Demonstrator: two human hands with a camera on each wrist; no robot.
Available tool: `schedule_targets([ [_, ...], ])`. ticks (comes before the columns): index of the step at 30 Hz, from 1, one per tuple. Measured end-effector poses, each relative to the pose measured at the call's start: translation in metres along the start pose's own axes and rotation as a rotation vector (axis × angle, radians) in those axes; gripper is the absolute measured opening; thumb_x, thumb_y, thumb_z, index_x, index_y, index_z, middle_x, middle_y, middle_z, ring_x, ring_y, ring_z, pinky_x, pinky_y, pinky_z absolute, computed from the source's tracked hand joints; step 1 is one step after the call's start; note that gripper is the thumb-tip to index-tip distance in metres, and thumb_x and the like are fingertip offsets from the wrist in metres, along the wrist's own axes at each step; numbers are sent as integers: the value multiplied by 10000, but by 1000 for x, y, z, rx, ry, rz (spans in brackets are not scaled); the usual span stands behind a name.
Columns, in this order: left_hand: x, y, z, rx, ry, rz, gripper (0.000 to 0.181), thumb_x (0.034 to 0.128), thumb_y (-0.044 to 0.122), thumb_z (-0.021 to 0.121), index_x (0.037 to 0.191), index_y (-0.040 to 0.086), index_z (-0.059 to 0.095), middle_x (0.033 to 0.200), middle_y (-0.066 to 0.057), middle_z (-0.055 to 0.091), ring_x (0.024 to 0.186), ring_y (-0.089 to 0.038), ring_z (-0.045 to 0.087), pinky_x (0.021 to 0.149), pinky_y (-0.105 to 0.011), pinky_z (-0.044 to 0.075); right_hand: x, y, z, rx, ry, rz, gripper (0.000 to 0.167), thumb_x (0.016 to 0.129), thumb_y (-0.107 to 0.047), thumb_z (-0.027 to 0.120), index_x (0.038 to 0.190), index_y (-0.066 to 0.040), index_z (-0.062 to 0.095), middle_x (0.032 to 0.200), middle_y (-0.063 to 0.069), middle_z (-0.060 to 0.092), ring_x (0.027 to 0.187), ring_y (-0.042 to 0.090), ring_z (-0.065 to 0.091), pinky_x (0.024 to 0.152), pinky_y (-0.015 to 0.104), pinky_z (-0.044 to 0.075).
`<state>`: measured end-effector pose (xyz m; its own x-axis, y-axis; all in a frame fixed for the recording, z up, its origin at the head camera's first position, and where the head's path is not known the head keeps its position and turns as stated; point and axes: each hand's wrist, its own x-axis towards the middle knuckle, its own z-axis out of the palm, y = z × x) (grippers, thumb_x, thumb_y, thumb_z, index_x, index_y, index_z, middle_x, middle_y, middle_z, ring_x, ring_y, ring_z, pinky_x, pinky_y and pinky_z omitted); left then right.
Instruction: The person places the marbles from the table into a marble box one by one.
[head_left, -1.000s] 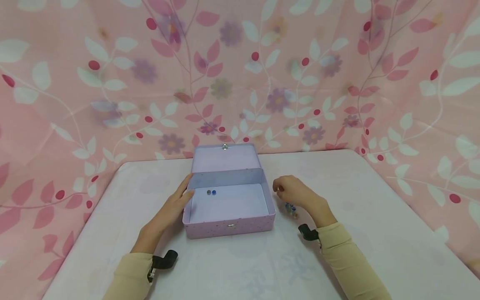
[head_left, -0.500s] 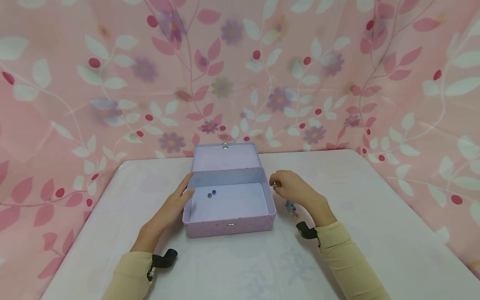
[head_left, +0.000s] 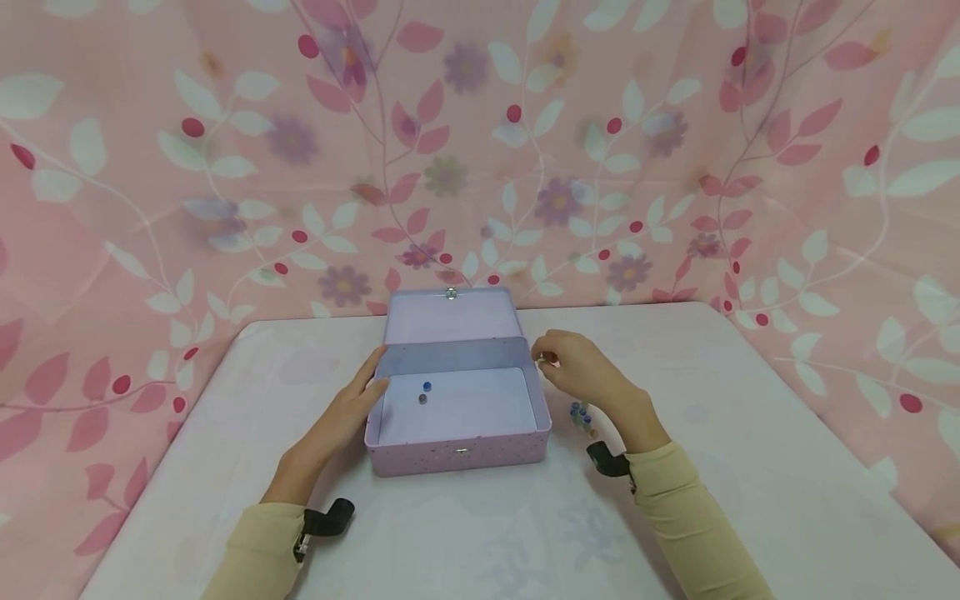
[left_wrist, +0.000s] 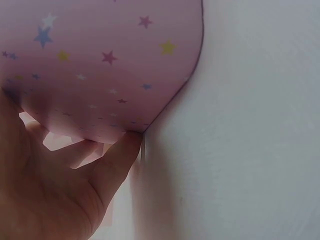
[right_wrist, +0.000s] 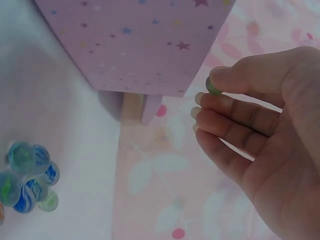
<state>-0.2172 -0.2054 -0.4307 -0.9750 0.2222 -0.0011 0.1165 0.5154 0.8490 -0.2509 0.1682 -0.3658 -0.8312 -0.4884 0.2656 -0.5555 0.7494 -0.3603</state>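
Note:
An open lilac tin box [head_left: 457,461] printed with small stars stands on the table, its hinged lid [head_left: 453,314] tipped back. My left hand [head_left: 341,421] holds the box's left wall, thumb at the rim and fingers along the outside. Between thumb and index finger my right hand [head_left: 585,367] pinches a green marble [right_wrist: 213,86], just beyond the box's right wall. Inside the box lie a blue marble [head_left: 427,386] and a darker marble [head_left: 422,399], a little apart. A cluster of blue and green glass marbles [right_wrist: 30,194] sits on the table right of the box.
A white cloth covers the table [head_left: 480,533]. Behind it hangs a pink curtain [head_left: 480,167] with leaves and flowers. The box's front wall has a small metal clasp [head_left: 462,451]. Black wrist cameras sit at both sleeves.
My right hand has moved up and left toward the box's right rim with the marble. The darker marble in the box has rolled toward the front. My left hand has stayed put.

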Motion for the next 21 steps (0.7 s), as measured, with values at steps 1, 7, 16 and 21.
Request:
schedule_targets([
  [1,0,0,0,-1,0,-1,636,1044,548,325,1597,385,57,1691,-13,80,1559,-352,82,1199,-679,103,0,-1,0,2,4,1,129,892,-20,650,972,-93,719,839,-3,611,814,214,573,729,301,503],
  [7,1,0,0,-6,3,0,613,1059,492,330,1600,370,67,1691,-20,79,1558,-351,81,1200,-679,96,4,-12,2,18,59,-53,137,873,-4,676,950,-110,715,860,-7,611,847,234,588,750,314,520],
  [16,1,0,0,4,2,3,635,1046,544,322,1599,378,56,1692,-15,74,1557,-353,85,1197,-682,105,11,-24,12,28,55,-126,143,869,-8,688,976,-98,717,891,-9,631,848,160,577,760,288,532],
  [21,1,0,1,1,1,-2,635,1045,546,324,1598,381,57,1692,-17,71,1558,-356,81,1195,-687,102,14,-31,16,35,25,-127,143,869,-8,681,975,-100,709,915,-4,649,860,145,581,780,290,538],
])
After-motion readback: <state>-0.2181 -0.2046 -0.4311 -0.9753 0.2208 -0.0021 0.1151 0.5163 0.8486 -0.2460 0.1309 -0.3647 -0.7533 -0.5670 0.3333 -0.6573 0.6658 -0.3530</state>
